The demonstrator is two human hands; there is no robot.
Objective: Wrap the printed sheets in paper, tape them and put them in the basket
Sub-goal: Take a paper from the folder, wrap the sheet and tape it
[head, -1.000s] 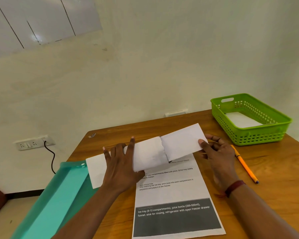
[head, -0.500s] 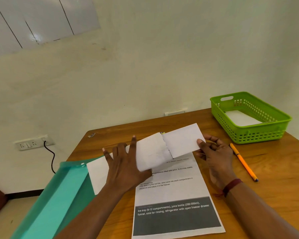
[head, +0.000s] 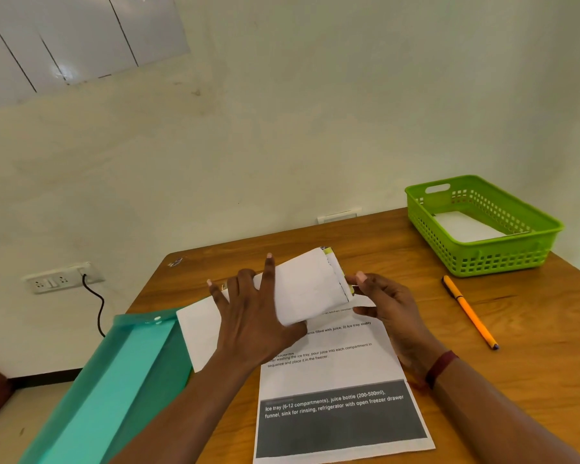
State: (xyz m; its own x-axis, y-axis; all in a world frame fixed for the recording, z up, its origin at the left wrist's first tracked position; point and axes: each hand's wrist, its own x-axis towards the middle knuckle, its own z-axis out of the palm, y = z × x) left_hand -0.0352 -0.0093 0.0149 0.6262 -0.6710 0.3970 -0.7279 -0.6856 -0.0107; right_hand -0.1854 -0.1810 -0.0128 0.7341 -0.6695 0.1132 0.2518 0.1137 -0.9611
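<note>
A white paper wrap [head: 307, 289] is folded around a small bundle of printed sheets, whose edges show at its right end [head: 337, 266]. My left hand [head: 252, 316] lies flat on the wrap, fingers spread, pressing it down. My right hand [head: 382, 303] holds the wrap's right end with its fingertips. The wrap's left flap [head: 198, 333] lies loose on the table. Under both hands lies a printed sheet [head: 335, 396] with a dark band of text. At the far right stands a green basket [head: 503, 252] with a white packet [head: 466, 226] inside.
An orange pen [head: 469, 311] lies on the wooden table [head: 533, 346] between the basket and my right hand. A teal plastic folder [head: 114, 380] overhangs the table's left edge. A wall socket with a black cable [head: 61, 279] is on the left wall.
The wrap's right flap, spread out a second ago, has been folded in under the bundle by my right hand. My left hand has stayed pressed on the wrap.
</note>
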